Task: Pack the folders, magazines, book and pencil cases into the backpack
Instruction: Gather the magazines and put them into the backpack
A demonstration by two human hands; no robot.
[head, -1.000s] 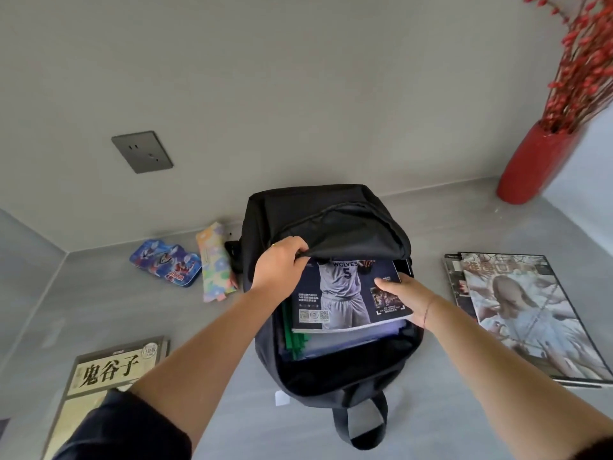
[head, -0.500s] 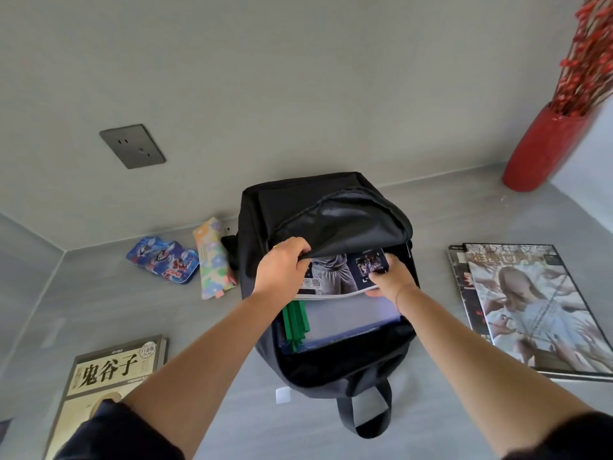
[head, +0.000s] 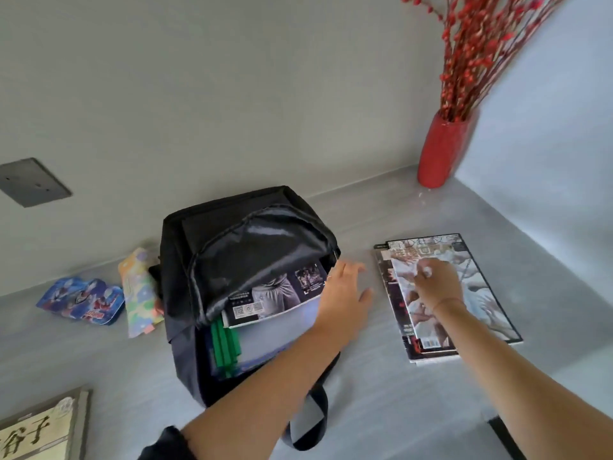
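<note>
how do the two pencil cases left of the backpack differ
The blue pencil case is dark blue with red cartoon figures; the pastel pencil case is yellow, green and orange. The blue one lies farther left; the pastel one is narrower, beside the backpack. Both lie on the table, unpacked.

Magazines (head: 464,293) right of backpack (head: 205,247)

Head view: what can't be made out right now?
All in the head view:
- Right hand: motion-blurred; its grip on the magazine stack is unclear.
- Stack count: the top cover hides the rest.
- Backpack contents: its flap hides most of them.
- Book: cut off by the bottom-left edge.
</note>
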